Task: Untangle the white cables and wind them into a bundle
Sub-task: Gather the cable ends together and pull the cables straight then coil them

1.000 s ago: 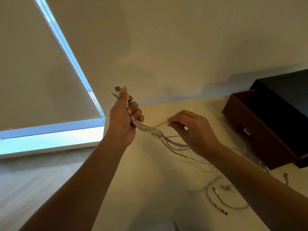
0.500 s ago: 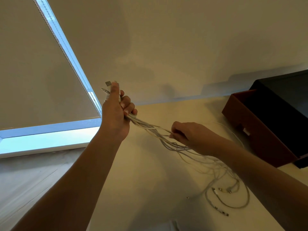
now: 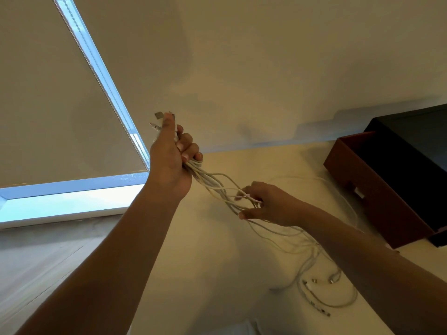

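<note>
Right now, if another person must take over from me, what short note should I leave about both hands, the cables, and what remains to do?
Left hand: raised, grips the white cables in a fist, with the plug ends sticking out above the thumb.
Right hand: lower, fingers curled loosely round several strands.
Cables: they run from the left hand through the right hand down to the table. The far ends lie loose there, and a brown box stands further right.
Done: one set of ends is gathered.
Left: separate the strands, then wind the bundle.
</note>
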`<state>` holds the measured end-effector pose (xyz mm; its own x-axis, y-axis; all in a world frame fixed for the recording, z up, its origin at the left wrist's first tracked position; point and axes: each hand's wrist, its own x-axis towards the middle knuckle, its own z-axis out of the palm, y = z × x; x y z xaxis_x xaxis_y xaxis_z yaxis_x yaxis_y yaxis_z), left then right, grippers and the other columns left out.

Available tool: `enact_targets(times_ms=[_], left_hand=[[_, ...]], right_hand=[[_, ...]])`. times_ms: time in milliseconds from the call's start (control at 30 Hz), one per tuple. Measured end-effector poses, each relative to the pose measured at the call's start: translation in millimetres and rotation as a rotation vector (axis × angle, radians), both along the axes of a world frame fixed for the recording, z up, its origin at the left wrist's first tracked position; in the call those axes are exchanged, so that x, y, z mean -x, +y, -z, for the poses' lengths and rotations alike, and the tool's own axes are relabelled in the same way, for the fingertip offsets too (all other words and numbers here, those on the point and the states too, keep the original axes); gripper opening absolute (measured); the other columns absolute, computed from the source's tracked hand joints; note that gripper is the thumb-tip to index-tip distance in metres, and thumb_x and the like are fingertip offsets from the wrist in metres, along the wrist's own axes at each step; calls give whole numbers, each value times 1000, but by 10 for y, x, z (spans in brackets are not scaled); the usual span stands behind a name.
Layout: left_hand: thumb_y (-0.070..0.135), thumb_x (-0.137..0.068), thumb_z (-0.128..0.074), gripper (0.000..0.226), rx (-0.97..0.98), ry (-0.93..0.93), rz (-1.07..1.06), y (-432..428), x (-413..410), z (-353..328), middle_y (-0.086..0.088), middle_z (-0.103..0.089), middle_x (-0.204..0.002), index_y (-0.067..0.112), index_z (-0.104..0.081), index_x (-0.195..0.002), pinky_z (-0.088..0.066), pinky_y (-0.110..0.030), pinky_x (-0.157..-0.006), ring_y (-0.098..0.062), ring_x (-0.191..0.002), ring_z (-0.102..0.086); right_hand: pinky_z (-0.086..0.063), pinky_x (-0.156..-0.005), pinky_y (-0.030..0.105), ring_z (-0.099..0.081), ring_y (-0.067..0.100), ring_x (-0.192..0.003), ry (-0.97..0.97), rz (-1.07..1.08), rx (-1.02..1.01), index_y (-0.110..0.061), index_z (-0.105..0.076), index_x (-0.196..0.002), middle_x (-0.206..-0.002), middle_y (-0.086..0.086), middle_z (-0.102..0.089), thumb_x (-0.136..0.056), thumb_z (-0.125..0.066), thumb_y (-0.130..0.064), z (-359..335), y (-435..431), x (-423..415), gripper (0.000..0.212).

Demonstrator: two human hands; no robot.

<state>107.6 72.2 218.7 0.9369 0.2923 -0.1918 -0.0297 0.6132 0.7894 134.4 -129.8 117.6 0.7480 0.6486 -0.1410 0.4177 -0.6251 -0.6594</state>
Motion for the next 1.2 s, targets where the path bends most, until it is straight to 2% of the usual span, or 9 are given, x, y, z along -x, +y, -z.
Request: enact_targets(times_ms=[100, 367, 500, 633, 800, 933, 1000, 1100, 1200], left_hand=[[49, -99, -41, 38, -15, -5, -3, 43, 17, -11, 9, -28, -45, 21, -43, -73, -35, -18, -45, -6, -36, -25], [49, -98, -43, 38, -45, 18, -24, 170, 46, 64, 9, -28, -46, 22, -43, -72, -35, -20, -46, -6, -37, -25], [48, -99, -42, 37, -61, 18, -17, 109, 44, 51, 9, -27, -46, 22, -42, -73, -35, -19, -47, -6, -37, -25], [48, -99, -43, 37, -64, -6, -35, 142, 20, -44, 9, -26, -47, 22, -42, -72, -35, -20, -47, -7, -38, -24], [47, -99, -43, 38, -41, -34, -81, 288, 13, -140, 8, -25, -47, 23, -42, -70, -33, -18, -47, -7, -37, -22], [47, -100, -41, 39, -2, -62, -119, 493, 3, -224, 8, -25, -46, 24, -41, -68, -33, -18, -47, -6, -37, -22], [47, -99, -41, 40, -11, -60, -122, 529, -3, -224, 9, -25, -46, 24, -41, -68, -33, -18, -46, -6, -37, -23], [47, -99, -42, 39, -27, -36, -103, 456, -9, -168, 9, -26, -46, 24, -40, -68, -34, -17, -45, -6, -36, -23], [47, -99, -42, 38, -47, -23, -86, 376, -17, -144, 8, -26, -45, 24, -40, -69, -34, -17, -45, -6, -35, -24]], right_hand=[[-36, -69, 16, -47, 7, -70, 42, 16, -68, -21, -67, -83, -84, -1, -48, -82, -74, -31, 21, 28, -42, 12], [-43, -54, 17, -49, 8, -54, 229, 226, -355, -4, -66, -81, -60, -3, -53, -85, -70, -22, -138, -151, -127, 19], [-35, -57, 17, -44, 7, -57, -112, 104, -75, -13, -57, -75, -63, -4, -50, -88, -67, -29, -148, -149, -155, 23], [-37, -58, 25, -50, 11, -64, -232, 87, 62, -20, -58, -88, -70, -6, -58, -95, -56, -25, -9, -227, -183, 9], [-43, -66, 32, -55, 21, -77, -224, 183, 330, -18, -57, -88, -80, 1, -58, -93, -54, -22, 342, -531, -313, 7], [-39, -69, 28, -55, 19, -84, -23, 334, 542, -21, -59, -84, -84, 1, -58, -94, -53, -25, 603, -979, -293, 13], [-40, -62, 26, -55, 15, -72, 98, 498, 372, -19, -66, -82, -78, 1, -60, -98, -49, -23, 618, -1039, -332, 24], [-40, -44, 19, -53, 10, -47, 264, 825, -409, -12, -61, -67, -62, 6, -52, -99, -43, -4, 345, -845, -489, 37], [-39, -43, 16, -52, 10, -44, 244, 809, -975, -10, -49, -74, -57, 0, -54, -99, -36, -4, -274, -672, -626, 28]])
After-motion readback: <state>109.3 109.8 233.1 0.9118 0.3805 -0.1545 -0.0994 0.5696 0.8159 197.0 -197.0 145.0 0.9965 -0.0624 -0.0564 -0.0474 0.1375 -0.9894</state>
